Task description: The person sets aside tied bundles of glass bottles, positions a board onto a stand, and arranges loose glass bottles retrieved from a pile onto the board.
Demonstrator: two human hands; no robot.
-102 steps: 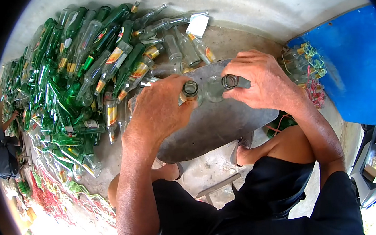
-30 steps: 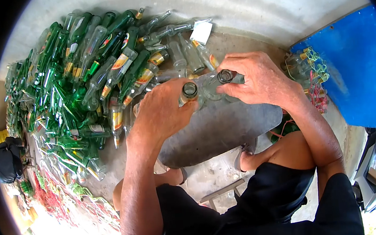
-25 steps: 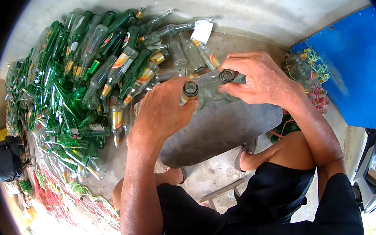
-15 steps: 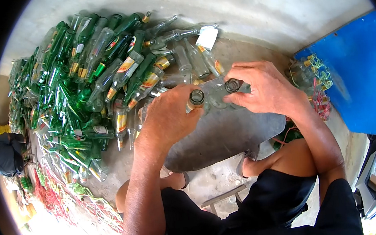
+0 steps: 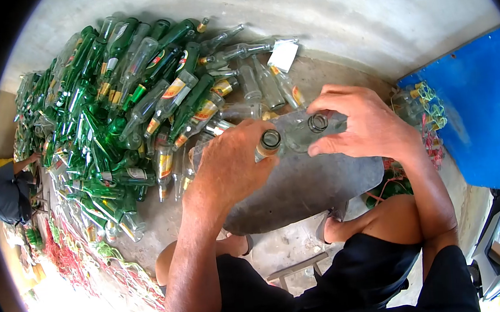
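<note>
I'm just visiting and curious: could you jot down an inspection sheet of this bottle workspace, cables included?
Surface: grey board with rounded corners.
Things handled: first bottle and second bottle, both mouths facing the camera.
Clutter: heap of green and clear bottles; tangled string on the floor; white card.
Hands: left hand grips the first bottle's neck; right hand has thumb and fingers parted around the second's neck, contact unclear.
Cables: nothing seen.
Surroundings: pale wall, blue panel, another person at far left.
</note>
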